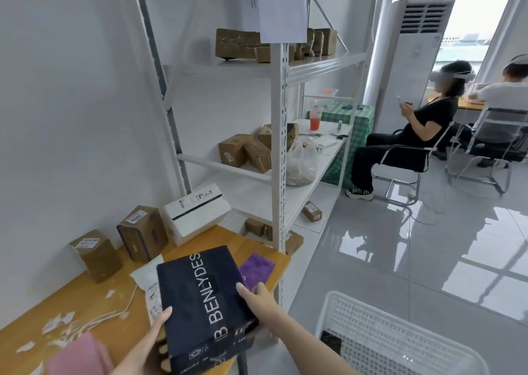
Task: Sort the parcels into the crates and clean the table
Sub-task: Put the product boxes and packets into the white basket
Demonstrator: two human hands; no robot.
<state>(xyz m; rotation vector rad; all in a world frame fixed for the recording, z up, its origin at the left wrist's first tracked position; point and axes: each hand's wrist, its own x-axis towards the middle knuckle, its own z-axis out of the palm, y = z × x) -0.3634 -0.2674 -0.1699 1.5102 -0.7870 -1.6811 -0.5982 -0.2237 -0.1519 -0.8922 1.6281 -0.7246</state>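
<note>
Worktop point(85, 297), far left: torn paper scraps point(57, 321) are lying scattered, too many to count. Pink fabric point(80, 354) is poking in at the bottom edge; cannot tell what it is.

3 parcels are standing along the wall: light brown box point(95, 256), dark brown box point(142, 233), white box point(195, 213). The white one is leaning tilted. 1 crumpled slip point(147, 279) is lying in front of them, partly hidden by the black BENLYDES box point(200, 309).

That box is 1 item, and both hands are holding it over the worktop's near right corner. Left hand point(160, 331) is gripping the left edge, thumb on top, fingers curled underneath. Right hand point(258, 297) is gripping the right edge, thumb on top, fingers down the side. 1 purple cloth point(255, 269) is lying flat on the worktop just beyond the right hand.

Shelving rack point(278, 146) is standing behind.
- Top level: brown parcels are sitting partly hidden by a hanging sheet, count unclear.
- Middle level: at least 3 more, plus 1 plastic bag point(301, 164).
- Level below: 1 small one.

1 white crate point(400, 343) is sitting on the floor bottom right, with 1 dark item point(331, 343) lying in its corner.

2 people point(423, 123) are sitting on chairs far right, next to 1 floor-standing air conditioner point(414, 46).
</note>
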